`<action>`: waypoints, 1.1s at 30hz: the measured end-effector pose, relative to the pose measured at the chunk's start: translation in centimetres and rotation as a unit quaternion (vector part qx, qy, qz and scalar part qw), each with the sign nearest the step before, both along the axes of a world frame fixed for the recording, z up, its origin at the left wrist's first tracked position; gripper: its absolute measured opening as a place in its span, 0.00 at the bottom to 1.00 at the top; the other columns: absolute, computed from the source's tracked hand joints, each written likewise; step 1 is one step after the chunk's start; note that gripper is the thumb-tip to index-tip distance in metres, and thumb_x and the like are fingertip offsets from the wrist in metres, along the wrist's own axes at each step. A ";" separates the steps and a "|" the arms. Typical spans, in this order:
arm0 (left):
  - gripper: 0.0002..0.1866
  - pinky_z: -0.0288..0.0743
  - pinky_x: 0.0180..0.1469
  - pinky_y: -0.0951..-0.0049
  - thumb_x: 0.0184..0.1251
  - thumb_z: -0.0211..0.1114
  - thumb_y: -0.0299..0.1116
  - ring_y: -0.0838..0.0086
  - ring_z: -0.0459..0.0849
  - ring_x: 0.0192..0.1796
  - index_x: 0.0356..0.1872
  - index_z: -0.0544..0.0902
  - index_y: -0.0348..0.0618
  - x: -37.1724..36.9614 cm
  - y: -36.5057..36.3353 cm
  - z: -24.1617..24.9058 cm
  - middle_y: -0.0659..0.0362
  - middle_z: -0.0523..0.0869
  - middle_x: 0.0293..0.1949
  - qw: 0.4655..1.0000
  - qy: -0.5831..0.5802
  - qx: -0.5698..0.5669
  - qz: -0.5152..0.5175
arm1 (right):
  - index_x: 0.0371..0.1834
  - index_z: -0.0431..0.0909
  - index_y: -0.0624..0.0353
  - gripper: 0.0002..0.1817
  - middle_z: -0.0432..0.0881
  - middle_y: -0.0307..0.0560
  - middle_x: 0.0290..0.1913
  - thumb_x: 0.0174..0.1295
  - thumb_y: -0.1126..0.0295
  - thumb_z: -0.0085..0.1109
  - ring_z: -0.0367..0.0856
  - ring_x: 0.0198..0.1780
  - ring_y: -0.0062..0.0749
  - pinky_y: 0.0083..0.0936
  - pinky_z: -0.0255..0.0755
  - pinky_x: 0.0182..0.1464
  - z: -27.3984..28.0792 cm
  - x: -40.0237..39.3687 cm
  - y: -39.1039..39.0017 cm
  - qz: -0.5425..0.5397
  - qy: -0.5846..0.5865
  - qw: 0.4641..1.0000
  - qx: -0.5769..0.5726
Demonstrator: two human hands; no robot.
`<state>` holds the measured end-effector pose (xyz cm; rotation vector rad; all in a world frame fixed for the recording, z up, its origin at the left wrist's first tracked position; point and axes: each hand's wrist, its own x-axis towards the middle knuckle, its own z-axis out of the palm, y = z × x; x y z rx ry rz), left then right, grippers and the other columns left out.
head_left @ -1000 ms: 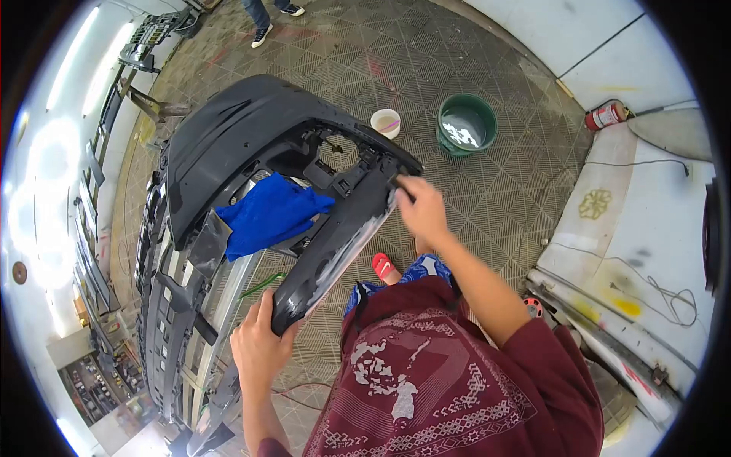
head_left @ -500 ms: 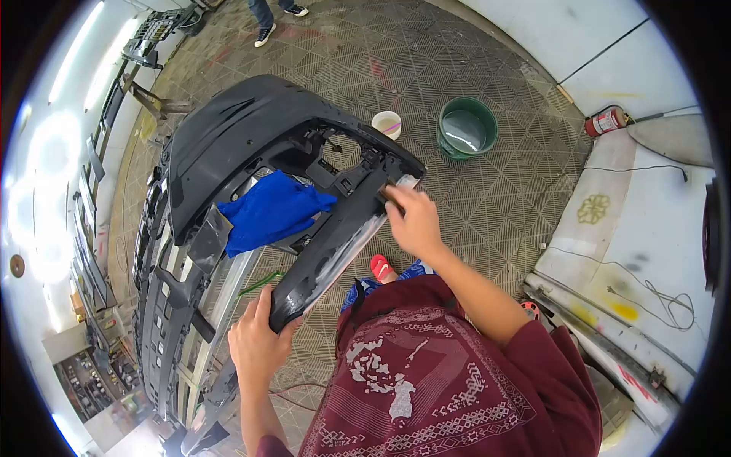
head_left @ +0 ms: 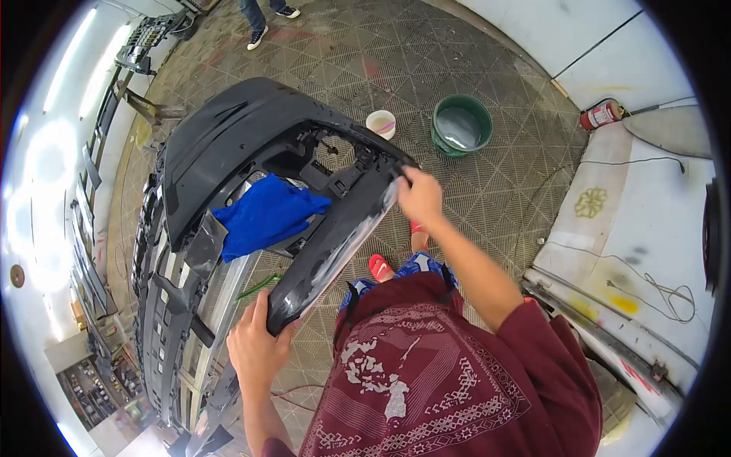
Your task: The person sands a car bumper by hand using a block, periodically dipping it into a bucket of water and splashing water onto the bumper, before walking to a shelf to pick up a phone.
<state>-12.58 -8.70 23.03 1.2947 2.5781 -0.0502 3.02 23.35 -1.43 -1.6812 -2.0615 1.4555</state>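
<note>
A large black car bumper (head_left: pixel 228 129) lies across stands, its near strip coming toward me with a wet, pale grey patch along the edge. My left hand (head_left: pixel 259 339) is clasped round the near end of this strip, thumb on one side and fingers on the other. At the strip's far corner, my right hand (head_left: pixel 420 196) presses with curled fingers against the edge. Whatever it may hold is hidden by the fingers. A crumpled blue cloth (head_left: pixel 266 217) is draped over the bumper's middle, between its openings.
Beyond the bumper, a green bucket (head_left: pixel 434 141) of cloudy water and a small white tub (head_left: pixel 381 113) stand on the patterned floor. A fire extinguisher (head_left: pixel 601 114) is by the right wall. Another person's legs (head_left: pixel 256 17) show at the top. Cables hang along the right side.
My right hand has slid outward along the strip to its far corner, up and to the right. My left hand keeps its hold, and the blue cloth lies as before.
</note>
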 end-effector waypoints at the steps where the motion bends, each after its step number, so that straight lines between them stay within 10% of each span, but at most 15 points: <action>1: 0.42 0.84 0.48 0.50 0.56 0.85 0.48 0.48 0.93 0.46 0.72 0.81 0.45 0.1 0.3 0.1 0.48 0.92 0.50 1.000 0.001 0.003 0.003 | 0.60 0.90 0.55 0.19 0.92 0.57 0.55 0.68 0.65 0.67 0.88 0.53 0.57 0.50 0.80 0.58 1.1 0.2 -2.5 0.038 0.068 0.984 0.162; 4: 0.41 0.84 0.54 0.50 0.54 0.86 0.43 0.45 0.92 0.52 0.70 0.83 0.40 0.4 0.7 0.6 0.45 0.92 0.54 0.998 -0.029 -0.025 0.044 | 0.60 0.89 0.60 0.19 0.93 0.61 0.49 0.68 0.66 0.67 0.92 0.47 0.58 0.46 0.84 0.54 1.8 0.8 -6.0 0.078 0.156 0.928 0.329; 8: 0.41 0.84 0.53 0.51 0.54 0.86 0.46 0.47 0.92 0.52 0.70 0.83 0.41 0.5 0.0 -0.2 0.47 0.92 0.53 0.999 -0.011 -0.021 0.035 | 0.62 0.90 0.56 0.19 0.88 0.59 0.63 0.70 0.66 0.65 0.84 0.59 0.63 0.50 0.78 0.63 -1.1 0.5 -0.4 -0.023 0.064 0.997 -0.020; 11: 0.41 0.84 0.52 0.52 0.55 0.86 0.47 0.48 0.92 0.52 0.71 0.83 0.42 0.1 0.2 0.1 0.48 0.91 0.53 1.000 -0.001 -0.005 0.013 | 0.65 0.88 0.54 0.19 0.88 0.55 0.62 0.73 0.64 0.63 0.85 0.56 0.59 0.53 0.78 0.59 -0.5 0.8 -5.4 0.022 0.107 0.952 0.287; 17: 0.41 0.83 0.56 0.51 0.56 0.86 0.44 0.47 0.90 0.57 0.71 0.82 0.40 0.2 0.1 -0.3 0.46 0.91 0.57 1.000 -0.018 -0.003 0.008 | 0.63 0.89 0.52 0.18 0.88 0.53 0.62 0.73 0.64 0.65 0.82 0.61 0.57 0.51 0.76 0.64 -5.0 0.5 -0.2 -0.033 0.097 0.988 0.116; 21: 0.41 0.82 0.59 0.50 0.57 0.86 0.43 0.46 0.89 0.59 0.71 0.81 0.38 0.0 -0.1 -0.3 0.43 0.90 0.60 1.000 -0.020 0.012 0.008 | 0.63 0.88 0.62 0.18 0.87 0.59 0.61 0.73 0.69 0.64 0.84 0.59 0.58 0.47 0.75 0.67 0.2 0.2 -6.9 -0.038 0.115 0.952 0.283; 27: 0.41 0.82 0.60 0.50 0.56 0.85 0.41 0.44 0.88 0.60 0.71 0.80 0.36 0.0 -0.3 -0.6 0.42 0.89 0.60 0.999 -0.034 0.011 0.013 | 0.60 0.88 0.63 0.17 0.88 0.63 0.60 0.73 0.67 0.62 0.84 0.60 0.65 0.50 0.76 0.65 -6.7 0.6 -0.5 -0.056 0.130 0.981 0.136; 33: 0.40 0.82 0.60 0.51 0.56 0.86 0.40 0.45 0.87 0.61 0.70 0.81 0.34 -0.3 -0.1 -0.3 0.42 0.89 0.59 0.999 -0.043 0.015 0.006 | 0.61 0.88 0.60 0.17 0.87 0.61 0.62 0.73 0.67 0.64 0.83 0.61 0.59 0.49 0.75 0.67 -0.4 0.6 -7.3 -0.014 0.154 0.953 0.260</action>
